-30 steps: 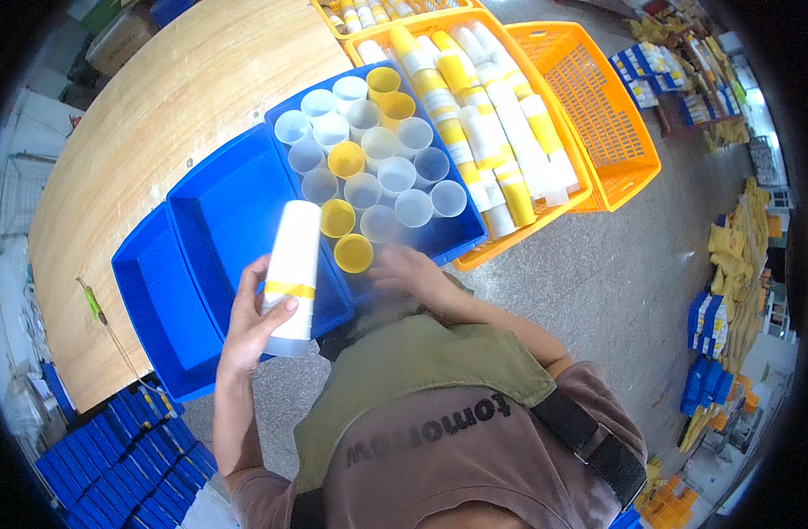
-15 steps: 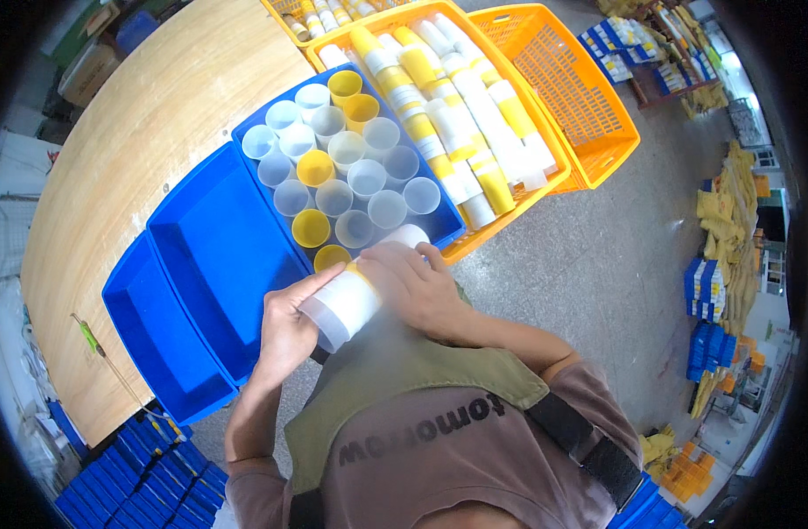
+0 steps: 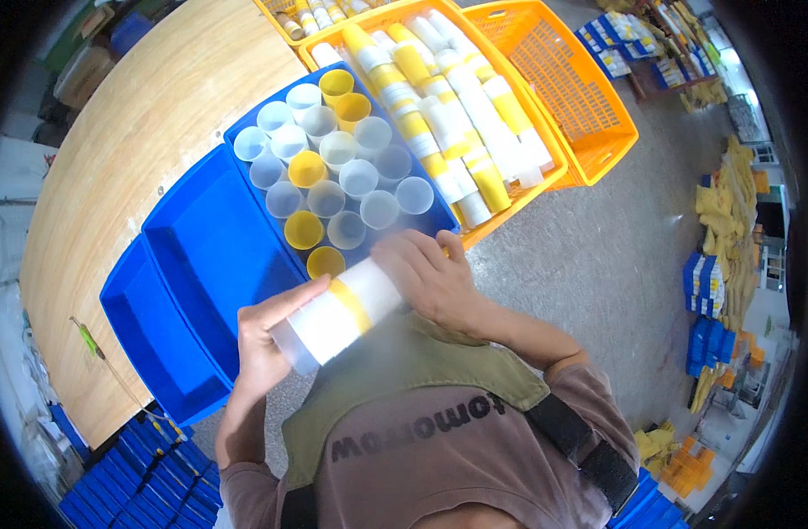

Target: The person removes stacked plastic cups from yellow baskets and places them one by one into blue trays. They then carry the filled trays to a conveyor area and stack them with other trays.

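Note:
Across my body I hold a stack of plastic cups (image 3: 338, 310), white and frosted with one yellow band, tilted with its lower end to the left. My left hand (image 3: 265, 342) grips the lower-left end, thumb along the upper side. At the other end my right hand (image 3: 432, 280) is closed over the stack and hides that tip. Just beyond my hands, a blue bin (image 3: 236, 167) holds several upright frosted and yellow cups (image 3: 304, 229), mouths up. One yellow cup (image 3: 325, 263) is close to my left thumb.
A blue bin (image 3: 214, 242) and a narrower blue bin (image 3: 157, 335) sit to the left on the wooden table (image 3: 113, 176). An orange crate (image 3: 549, 167) of cup stacks (image 3: 439, 115) stands at right, another orange crate (image 3: 589, 115) beyond. A green-handled tool (image 3: 88, 339) lies left.
The stack has shifted down and left, and more of it shows between my hands. My left hand has moved left; my right hand has moved slightly right, farther from the left.

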`<state>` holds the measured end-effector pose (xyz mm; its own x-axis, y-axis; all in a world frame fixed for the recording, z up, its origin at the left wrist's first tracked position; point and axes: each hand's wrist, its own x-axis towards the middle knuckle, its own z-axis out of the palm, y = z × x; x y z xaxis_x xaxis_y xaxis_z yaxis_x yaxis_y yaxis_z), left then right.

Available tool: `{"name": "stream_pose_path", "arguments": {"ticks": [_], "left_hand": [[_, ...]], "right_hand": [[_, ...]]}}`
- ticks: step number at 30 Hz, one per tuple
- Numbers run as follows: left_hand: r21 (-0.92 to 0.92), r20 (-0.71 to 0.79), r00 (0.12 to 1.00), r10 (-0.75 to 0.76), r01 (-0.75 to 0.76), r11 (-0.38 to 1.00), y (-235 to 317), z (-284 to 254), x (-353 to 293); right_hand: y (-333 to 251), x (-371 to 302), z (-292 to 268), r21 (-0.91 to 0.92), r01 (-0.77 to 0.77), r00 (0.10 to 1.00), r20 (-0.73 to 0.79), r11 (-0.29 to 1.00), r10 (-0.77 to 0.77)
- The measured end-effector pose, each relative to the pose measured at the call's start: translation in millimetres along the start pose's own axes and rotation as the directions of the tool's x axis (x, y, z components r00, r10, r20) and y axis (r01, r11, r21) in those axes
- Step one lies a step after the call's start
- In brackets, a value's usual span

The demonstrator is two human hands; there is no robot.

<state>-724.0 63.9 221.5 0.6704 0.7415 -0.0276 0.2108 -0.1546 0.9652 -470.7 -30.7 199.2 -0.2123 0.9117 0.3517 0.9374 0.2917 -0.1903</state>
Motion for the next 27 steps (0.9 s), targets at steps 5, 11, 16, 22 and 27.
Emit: {"name": "stream_pose_path", "arguments": {"ticks": [5, 11, 16, 22, 27], "left_hand": [[-0.238, -0.61, 0.73, -0.307, 0.201, 0.95, 26.0, -55.4, -15.8], [0.106, -0.173, 0.98, -0.101, 0.12, 0.987, -17.7, -20.5, -6.2], [0.091, -0.202, 0.969, -0.141, 0.161, 0.983, -46.2, 3.9, 0.1], [0.097, -0.258, 0.957, -0.133, 0.162, 0.982, -44.5, 0.6, 3.5], [0.133, -0.113, 0.992, -0.047, 0.062, 0.989, -32.4, 21.5, 9.2]], "right_hand": [[80.2, 2.2, -31.9, -0.202, -0.522, 0.853, -0.146, 0.829, 0.501], [82.7, -44.6, 45.6, 0.265, -0.475, 0.87, -0.002, 0.839, 0.493], [71.4, -50.3, 77.9, 0.404, -0.57, 0.796, 0.057, 0.716, 0.602], [60.5, -42.3, 40.6, 0.196, -0.366, 0.928, 0.009, 0.91, 0.372], [9.5, -2.5, 29.4, 0.25, 0.112, 0.978, 0.145, 0.962, -0.152]]}}
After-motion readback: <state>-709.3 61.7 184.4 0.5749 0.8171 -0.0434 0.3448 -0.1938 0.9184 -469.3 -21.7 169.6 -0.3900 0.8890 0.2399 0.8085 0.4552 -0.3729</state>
